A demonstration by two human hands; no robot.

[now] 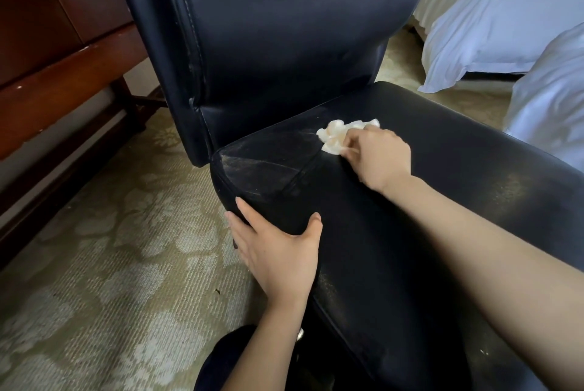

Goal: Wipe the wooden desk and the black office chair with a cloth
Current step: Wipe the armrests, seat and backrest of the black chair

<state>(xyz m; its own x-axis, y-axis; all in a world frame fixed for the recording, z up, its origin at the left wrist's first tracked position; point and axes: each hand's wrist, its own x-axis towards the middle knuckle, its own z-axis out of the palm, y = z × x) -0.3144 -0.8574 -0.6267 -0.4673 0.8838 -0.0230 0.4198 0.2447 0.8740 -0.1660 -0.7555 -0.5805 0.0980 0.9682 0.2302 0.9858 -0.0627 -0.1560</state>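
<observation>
The black office chair (pixel 284 43) fills the middle of the view, its leather back upright and its seat stretching toward the lower right. A crumpled white cloth (pixel 335 136) lies pressed on the seat near the backrest, with my right hand (pixel 376 158) shut on it. Dusty grey streaks mark the seat's left corner beside the cloth. My left hand (pixel 278 251) grips the seat's front left edge, thumb on top and fingers down the side. The wooden desk (pixel 63 81) shows at the left, only its dark reddish side and lower frame visible.
Patterned beige carpet (pixel 110 264) covers the floor left of the chair. Beds with white sheets (pixel 489 27) stand at the right behind the seat. My dark-clothed knee (pixel 227 359) is at the bottom below the seat.
</observation>
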